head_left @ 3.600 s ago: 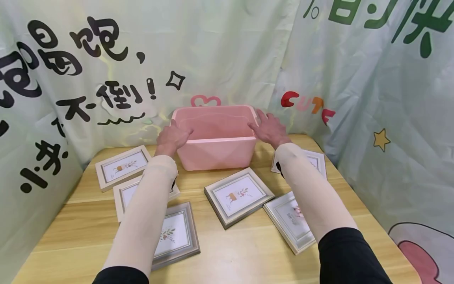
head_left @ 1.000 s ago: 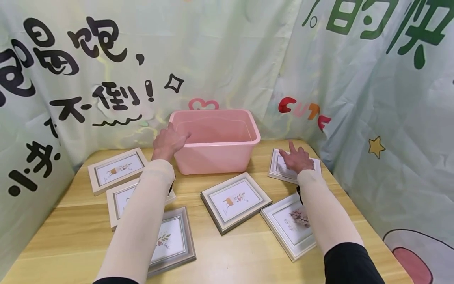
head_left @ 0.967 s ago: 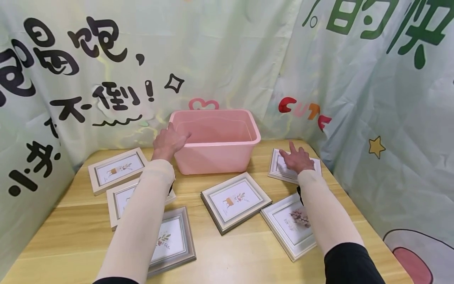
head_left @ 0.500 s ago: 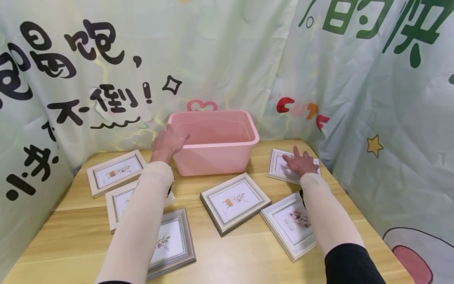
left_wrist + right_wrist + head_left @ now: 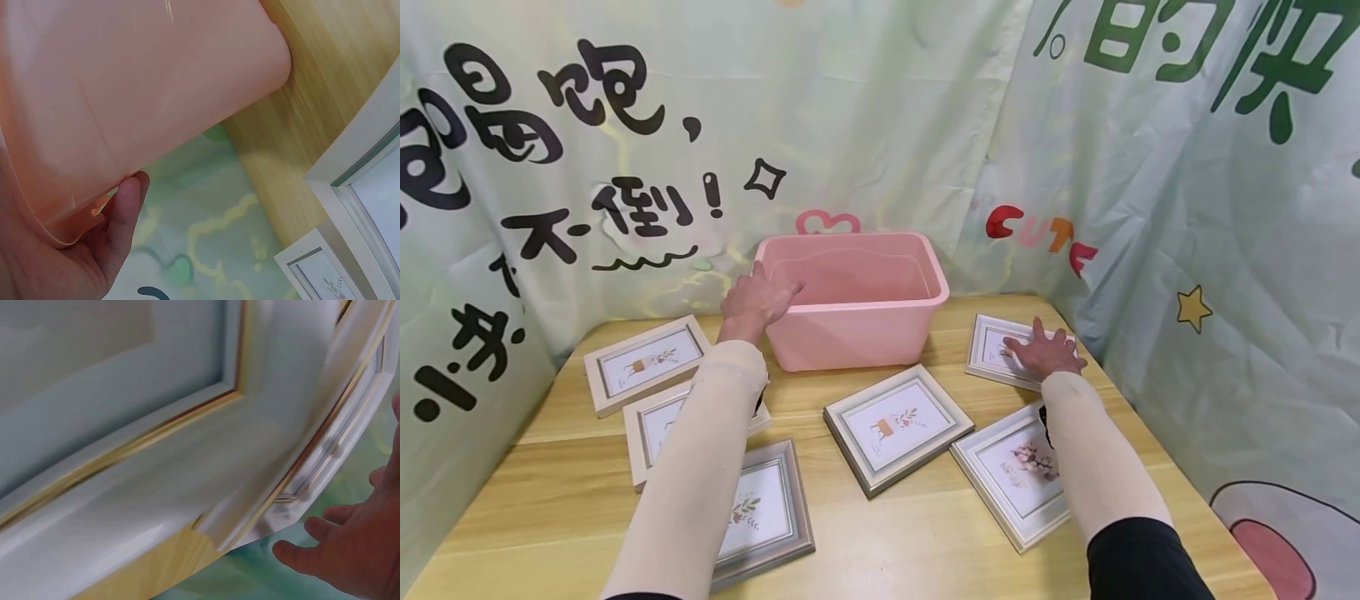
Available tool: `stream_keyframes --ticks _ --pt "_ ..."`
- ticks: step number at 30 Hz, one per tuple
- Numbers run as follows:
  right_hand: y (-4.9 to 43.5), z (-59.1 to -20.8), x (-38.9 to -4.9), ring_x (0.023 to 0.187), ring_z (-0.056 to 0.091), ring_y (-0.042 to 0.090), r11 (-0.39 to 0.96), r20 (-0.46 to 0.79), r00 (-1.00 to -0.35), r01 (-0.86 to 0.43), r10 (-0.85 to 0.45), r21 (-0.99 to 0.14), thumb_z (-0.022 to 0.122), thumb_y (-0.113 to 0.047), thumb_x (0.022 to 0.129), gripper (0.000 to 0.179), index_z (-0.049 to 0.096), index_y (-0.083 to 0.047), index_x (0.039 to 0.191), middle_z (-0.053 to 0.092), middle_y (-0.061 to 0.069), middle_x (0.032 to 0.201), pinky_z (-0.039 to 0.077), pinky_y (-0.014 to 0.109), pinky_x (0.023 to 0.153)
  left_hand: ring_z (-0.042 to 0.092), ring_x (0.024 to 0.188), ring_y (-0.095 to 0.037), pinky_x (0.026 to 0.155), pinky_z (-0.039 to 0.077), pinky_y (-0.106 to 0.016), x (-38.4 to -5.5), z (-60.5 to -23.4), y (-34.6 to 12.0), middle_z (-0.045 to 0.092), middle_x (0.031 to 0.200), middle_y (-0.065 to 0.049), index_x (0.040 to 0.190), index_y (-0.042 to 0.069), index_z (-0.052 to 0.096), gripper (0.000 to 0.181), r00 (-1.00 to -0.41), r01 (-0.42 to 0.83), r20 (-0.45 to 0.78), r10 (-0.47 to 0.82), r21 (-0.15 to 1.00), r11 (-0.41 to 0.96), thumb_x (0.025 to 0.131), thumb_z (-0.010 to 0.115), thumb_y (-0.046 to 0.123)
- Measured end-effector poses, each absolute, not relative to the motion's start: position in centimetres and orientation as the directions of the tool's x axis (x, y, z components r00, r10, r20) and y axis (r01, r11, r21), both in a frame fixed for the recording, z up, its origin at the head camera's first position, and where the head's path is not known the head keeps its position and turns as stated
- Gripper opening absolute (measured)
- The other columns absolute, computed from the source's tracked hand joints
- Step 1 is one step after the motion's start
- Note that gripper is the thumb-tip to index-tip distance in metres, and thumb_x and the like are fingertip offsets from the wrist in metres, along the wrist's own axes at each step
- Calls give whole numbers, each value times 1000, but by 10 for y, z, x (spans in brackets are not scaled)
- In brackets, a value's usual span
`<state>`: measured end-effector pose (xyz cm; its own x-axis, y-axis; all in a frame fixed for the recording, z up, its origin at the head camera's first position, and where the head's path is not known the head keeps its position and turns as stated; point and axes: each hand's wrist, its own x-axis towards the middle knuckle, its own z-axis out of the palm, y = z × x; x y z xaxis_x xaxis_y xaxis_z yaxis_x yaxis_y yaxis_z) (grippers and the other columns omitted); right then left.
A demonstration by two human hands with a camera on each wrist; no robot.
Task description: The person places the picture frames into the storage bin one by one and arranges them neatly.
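Observation:
My left hand [image 5: 752, 302] grips the left rim of a pink plastic tub [image 5: 857, 337] at the back of the table. In the left wrist view its fingers [image 5: 128, 200] curl under the rim, pressed to the tub wall [image 5: 162, 81]. Over a white picture frame [image 5: 981, 354] at the back right hovers my right hand [image 5: 1045, 352], fingers spread and holding nothing. The hand partly hides that frame; whether it touches it, I cannot tell. The right wrist view shows the fingers [image 5: 294, 553] beside a frame edge, with a nearer pale frame [image 5: 250, 444] filling the left side.
More picture frames lie face up: one in the centre [image 5: 898, 425], a cherry-blossom frame [image 5: 1011, 475] front right, a grey frame [image 5: 801, 508] front left, and two beige frames, one further back [image 5: 602, 383], one partly under my forearm [image 5: 636, 446]. A printed curtain [image 5: 880, 108] surrounds the table [image 5: 887, 550].
My right hand let go of the tub's right rim and moved right and towards me, over the back-right frame, then slid slightly further right. The left hand stayed on the tub.

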<state>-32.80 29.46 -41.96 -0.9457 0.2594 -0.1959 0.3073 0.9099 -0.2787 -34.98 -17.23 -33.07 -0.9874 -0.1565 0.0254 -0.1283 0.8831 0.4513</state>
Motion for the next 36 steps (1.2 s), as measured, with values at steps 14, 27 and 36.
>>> stream_keyframes --ticks 14,27,36 --pt "302 -430 -324 135 9 63 852 -246 -897 431 368 -296 48 -70 83 108 -6 -9 155 -3 46 148 16 73 108 41 130 -46 105 36 -60 -352 -333 -173 38 146 -27 155 7 13 100 -986 -122 41 -160 473 873 85 40 72" --pt "300 -428 -321 130 18 61 810 -253 -866 496 432 -313 54 -68 81 112 -1 -3 154 10 48 144 21 71 105 42 129 -47 104 37 -60 -352 -331 -172 38 147 -26 156 9 12 102 -986 -127 33 -160 462 878 84 38 76" --pt "303 -432 -323 126 22 58 802 -239 -868 495 436 -334 57 -70 77 113 9 -1 152 16 46 140 28 72 99 41 131 -47 106 36 -61 -351 -331 -173 37 148 -26 156 10 10 101 -986 -130 31 -163 465 875 84 38 76"
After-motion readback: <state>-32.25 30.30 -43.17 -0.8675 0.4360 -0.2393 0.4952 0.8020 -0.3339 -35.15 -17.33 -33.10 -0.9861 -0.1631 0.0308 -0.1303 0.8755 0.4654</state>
